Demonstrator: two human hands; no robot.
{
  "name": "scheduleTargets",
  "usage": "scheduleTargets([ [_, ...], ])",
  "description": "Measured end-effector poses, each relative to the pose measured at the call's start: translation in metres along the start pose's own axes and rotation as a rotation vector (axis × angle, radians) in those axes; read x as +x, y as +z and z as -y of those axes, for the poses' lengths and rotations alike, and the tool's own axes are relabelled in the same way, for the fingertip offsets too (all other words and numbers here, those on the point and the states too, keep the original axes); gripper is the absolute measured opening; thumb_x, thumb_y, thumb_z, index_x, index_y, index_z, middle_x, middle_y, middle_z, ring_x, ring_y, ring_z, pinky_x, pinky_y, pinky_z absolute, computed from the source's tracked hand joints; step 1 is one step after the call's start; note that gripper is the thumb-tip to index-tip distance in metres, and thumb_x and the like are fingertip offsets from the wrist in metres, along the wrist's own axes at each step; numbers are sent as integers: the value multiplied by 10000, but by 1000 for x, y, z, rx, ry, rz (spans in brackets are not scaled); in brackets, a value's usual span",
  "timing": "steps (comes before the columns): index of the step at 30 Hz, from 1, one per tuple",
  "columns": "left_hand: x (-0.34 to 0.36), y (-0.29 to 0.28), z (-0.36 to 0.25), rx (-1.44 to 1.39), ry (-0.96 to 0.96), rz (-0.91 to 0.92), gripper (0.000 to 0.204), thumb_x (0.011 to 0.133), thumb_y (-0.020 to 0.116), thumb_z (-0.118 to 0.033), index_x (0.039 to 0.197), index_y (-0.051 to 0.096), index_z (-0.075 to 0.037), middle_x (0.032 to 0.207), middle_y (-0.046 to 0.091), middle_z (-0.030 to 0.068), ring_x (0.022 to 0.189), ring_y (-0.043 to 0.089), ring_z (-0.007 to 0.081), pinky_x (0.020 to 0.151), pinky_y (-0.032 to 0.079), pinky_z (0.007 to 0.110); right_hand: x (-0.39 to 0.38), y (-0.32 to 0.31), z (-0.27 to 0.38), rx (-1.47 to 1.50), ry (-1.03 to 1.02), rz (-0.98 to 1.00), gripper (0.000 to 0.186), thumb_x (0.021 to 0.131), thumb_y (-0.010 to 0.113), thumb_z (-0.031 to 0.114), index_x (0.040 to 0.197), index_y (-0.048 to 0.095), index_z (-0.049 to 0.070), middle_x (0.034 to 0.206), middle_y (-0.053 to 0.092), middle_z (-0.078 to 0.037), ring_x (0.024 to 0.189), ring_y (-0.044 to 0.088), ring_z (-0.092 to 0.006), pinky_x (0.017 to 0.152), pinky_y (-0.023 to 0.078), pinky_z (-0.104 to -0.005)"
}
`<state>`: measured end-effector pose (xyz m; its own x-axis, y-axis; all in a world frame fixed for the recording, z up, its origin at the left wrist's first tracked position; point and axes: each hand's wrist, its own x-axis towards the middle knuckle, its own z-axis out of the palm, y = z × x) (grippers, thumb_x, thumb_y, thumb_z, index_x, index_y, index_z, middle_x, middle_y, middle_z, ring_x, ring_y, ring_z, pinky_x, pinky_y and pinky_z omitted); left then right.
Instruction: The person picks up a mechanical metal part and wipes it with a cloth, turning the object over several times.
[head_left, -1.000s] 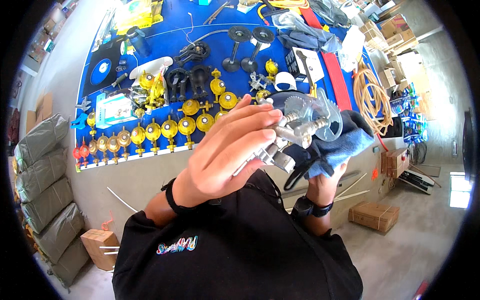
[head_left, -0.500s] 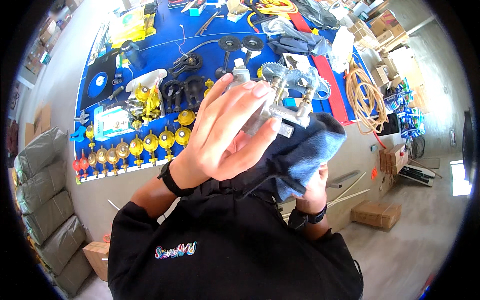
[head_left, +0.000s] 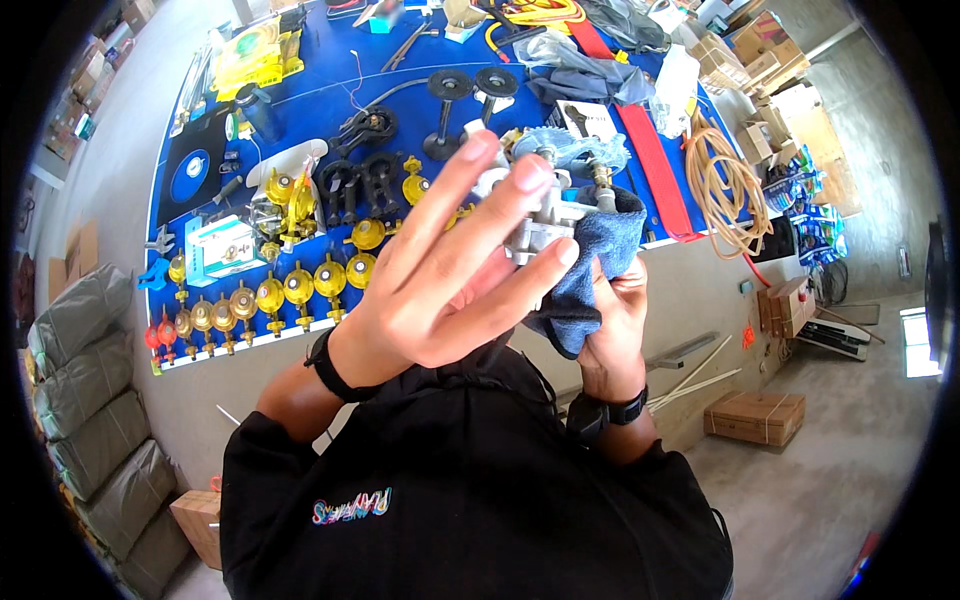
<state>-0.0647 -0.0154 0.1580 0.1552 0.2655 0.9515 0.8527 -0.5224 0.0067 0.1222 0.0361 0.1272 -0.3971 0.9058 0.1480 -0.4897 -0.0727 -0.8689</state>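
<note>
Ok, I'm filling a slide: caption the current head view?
Left hand holding a silvery metal fitting, right hand holding a dark-blue fabric cloth against it, at a blue-topped table.

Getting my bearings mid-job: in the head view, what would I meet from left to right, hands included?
Grey wrapped bales → white-and-blue box → left hand → right hand → coiled tan hose.

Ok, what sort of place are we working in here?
Probably a workshop or storeroom: yellow regulator-like fittings line the near edge of a blue table, a coil of tan hose lies at its right end, and wrapped grey bundles are stacked at the left.
</note>
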Motion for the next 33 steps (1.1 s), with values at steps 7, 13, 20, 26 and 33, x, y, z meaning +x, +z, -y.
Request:
scheduleTargets([
  [7, -44, -4, -4, -567, -670, -32, 711, 777, 705, -170, 1376, 394, 54, 1448, 368, 261, 1350, 375, 361, 1107, 272, 444, -1, -14, -5, 170, -15, 15, 377, 926, 565, 86, 1288, 498, 5, 1204, 616, -162, 1041, 639, -262, 894, 529, -408],
  [13, -59, 5, -14, -968, -1061, 526, 489, 836, 732, -220, 1224, 569, 30, 1043, 659, 102, 951, 626, 182, 863, 472, 279, 1, -1, -6, 379, 32, 0, 277, 952, 536, 66, 1222, 547, 2, 1141, 648, -146, 969, 664, -240, 848, 551, -383],
  [20, -50, -20, -15, -1407, -1462, -73, 481, 820, 675, -143, 1240, 547, 52, 1122, 649, 144, 987, 640, 209, 891, 494, 311, -5, -18, -14, 117, -56, -29, 355, 922, 564, 65, 1265, 506, -6, 1158, 634, -172, 981, 660, -265, 840, 556, -404],
  [26, -30, -32, -14, -1864, -1429, -367, 630, 781, 522, -101, 1363, 394, 102, 1343, 514, 212, 1234, 520, 299, 1079, 372, 408, -5, -24, -16, -30, -208, 94, 317, 855, 634, -25, 1161, 549, -32, 1062, 668, -158, 923, 674, -235, 832, 557, -382],
  [33, -47, -13, -19, -1324, -1187, -82, 584, 848, 700, -93, 1357, 435, 19, 1268, 532, 77, 1182, 488, 148, 1026, 346, 305, -5, -5, 7, -314, -181, 179, 196, 760, 710, -66, 952, 672, -48, 902, 701, -66, 816, 626, -96, 732, 509, -256],
])
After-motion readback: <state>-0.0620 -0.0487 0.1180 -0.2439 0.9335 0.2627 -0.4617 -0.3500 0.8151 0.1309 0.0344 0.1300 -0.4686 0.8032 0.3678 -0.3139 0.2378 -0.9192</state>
